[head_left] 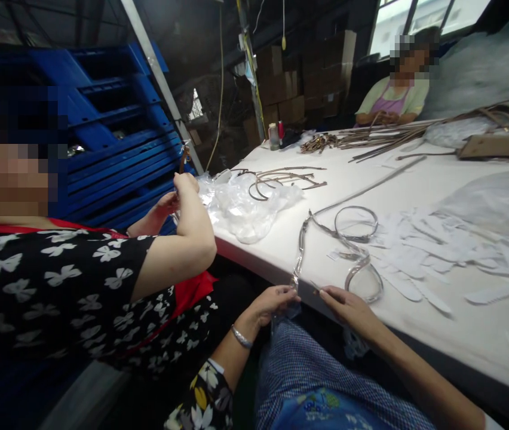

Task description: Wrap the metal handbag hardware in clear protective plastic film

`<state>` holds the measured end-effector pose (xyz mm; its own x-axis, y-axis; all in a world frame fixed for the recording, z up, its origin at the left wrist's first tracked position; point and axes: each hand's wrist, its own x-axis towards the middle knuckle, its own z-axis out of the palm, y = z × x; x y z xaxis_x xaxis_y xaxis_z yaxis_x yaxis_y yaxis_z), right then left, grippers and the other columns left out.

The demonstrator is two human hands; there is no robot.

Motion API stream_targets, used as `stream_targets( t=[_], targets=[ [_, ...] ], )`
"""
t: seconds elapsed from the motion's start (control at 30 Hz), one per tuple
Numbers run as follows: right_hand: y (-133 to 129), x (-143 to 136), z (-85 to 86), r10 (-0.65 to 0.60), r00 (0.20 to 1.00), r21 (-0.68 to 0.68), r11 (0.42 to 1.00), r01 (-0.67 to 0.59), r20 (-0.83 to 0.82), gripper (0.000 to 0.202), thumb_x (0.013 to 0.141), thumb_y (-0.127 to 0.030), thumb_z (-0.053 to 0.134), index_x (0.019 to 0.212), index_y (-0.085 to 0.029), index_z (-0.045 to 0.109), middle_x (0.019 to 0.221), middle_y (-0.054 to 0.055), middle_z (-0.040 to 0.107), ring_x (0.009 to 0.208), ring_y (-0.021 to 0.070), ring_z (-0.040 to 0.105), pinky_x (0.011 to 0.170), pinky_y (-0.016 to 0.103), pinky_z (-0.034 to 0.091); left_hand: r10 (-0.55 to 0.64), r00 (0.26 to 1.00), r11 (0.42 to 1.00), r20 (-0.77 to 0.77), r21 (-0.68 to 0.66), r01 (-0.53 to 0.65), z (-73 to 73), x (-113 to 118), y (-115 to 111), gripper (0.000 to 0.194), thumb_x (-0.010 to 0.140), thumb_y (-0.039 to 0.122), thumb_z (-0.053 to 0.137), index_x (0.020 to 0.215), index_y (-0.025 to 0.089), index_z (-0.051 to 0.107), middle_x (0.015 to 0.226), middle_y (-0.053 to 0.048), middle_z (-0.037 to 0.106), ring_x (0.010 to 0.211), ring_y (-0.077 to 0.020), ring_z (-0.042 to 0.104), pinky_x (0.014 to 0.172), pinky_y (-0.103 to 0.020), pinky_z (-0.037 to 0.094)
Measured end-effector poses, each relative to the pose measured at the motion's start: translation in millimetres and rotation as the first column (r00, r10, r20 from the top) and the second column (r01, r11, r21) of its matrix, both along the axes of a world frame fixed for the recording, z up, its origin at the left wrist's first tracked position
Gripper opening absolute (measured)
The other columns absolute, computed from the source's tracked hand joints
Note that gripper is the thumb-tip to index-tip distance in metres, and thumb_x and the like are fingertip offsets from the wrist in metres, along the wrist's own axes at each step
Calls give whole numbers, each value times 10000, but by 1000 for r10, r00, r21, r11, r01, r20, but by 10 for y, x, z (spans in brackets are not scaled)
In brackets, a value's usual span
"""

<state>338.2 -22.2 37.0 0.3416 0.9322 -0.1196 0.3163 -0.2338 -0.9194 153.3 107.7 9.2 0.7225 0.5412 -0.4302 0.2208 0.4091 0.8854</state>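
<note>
At your far left, a co-worker (79,263) in a black top with white butterflies lifts both hands, a brown piece (184,160) sticking up out of them. Blue pallets (102,158) are stacked behind. Next comes a crumpled plastic bag (243,209) on the white worktop (469,322), with brown straps (288,177) beside and partly over it.

Your left hand (276,300), a bangle (241,337) on its wrist, is at the worktop's near edge. Its grip is closed, thumb against fingers, on the near end of a strap (301,242), which runs up onto the worktop and bends away to the right. Just right of it, your right hand (348,307) has its grip pinched on a thin piece (315,286), too small to make out, its tip pointing at your left hand.

Beyond your right hand lie looped straps (356,239), shiny as if wrapped. Further right, white slips (416,263) spread out near a clear bag (500,200). Across the worktop, a second person (391,101) is behind a bundle of long straps (382,141).
</note>
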Motion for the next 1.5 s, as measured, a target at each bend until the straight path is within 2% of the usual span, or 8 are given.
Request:
stream_targets(
  t=[0.2,0.37,0.57,0.83,1.1,1.23,1.37,1.5],
  targets=[
    [118,-61,-267,101,994,-135,986,-95,33,460,824,-599,477,816,-205,715,781,37,709,793,254,619,694,325,449,137,990,990,44,32,-138,-217,-1,-94,537,693,556,721,996,117,661,608,73,387,459,-30,243,439,-207,101],
    [264,-168,-409,96,964,-220,964,-152,-248,504,724,-676,551,692,-182,641,486,-24,491,479,133,418,461,255,285,186,979,972,81,129,-195,-259,9,-113,467,742,553,667,898,112,666,632,45,465,472,-40,303,449,-207,160],
    [450,-262,-531,126,921,-242,944,-226,-369,620,607,-789,555,689,-175,579,434,-94,295,408,76,220,425,248,157,166,982,977,88,118,-176,-232,-8,-107,474,752,567,638,862,106,649,656,35,493,462,-37,312,454,-209,183],
    [616,-303,-505,207,872,-161,939,-304,-444,591,624,-748,605,707,-163,586,539,-52,432,456,79,298,452,246,198,128,989,989,68,68,-132,-239,-45,-52,440,741,543,643,789,106,630,611,40,482,434,-33,298,440,-213,162],
    [713,-304,-608,225,912,-91,958,-270,-343,512,695,-681,594,705,-170,630,690,24,627,674,176,544,628,283,403,43,998,996,55,73,-47,-163,-124,-11,385,753,497,657,778,113,650,581,51,472,427,-34,273,450,-213,167],
    [634,-293,-468,222,939,-39,970,-240,-263,493,750,-665,554,719,-180,635,729,33,658,762,224,596,716,313,448,53,998,983,42,173,-59,-55,-206,-5,357,790,471,642,731,119,655,608,17,534,526,-77,415,533,-216,305],
    [443,-241,-317,225,972,-12,974,-227,-64,469,835,-627,489,915,-209,686,896,31,723,917,267,646,825,321,492,214,942,927,258,251,-279,211,-181,224,348,826,474,618,710,147,596,812,-52,651,823,-159,581,809,-270,426],
    [241,-132,-277,109,991,-36,994,-106,81,510,785,-651,522,1015,-239,716,1057,44,745,1062,303,643,919,325,510,529,772,822,353,14,-569,519,42,785,362,778,490,687,785,155,551,568,47,468,515,-94,494,568,-226,440]
  ],
)
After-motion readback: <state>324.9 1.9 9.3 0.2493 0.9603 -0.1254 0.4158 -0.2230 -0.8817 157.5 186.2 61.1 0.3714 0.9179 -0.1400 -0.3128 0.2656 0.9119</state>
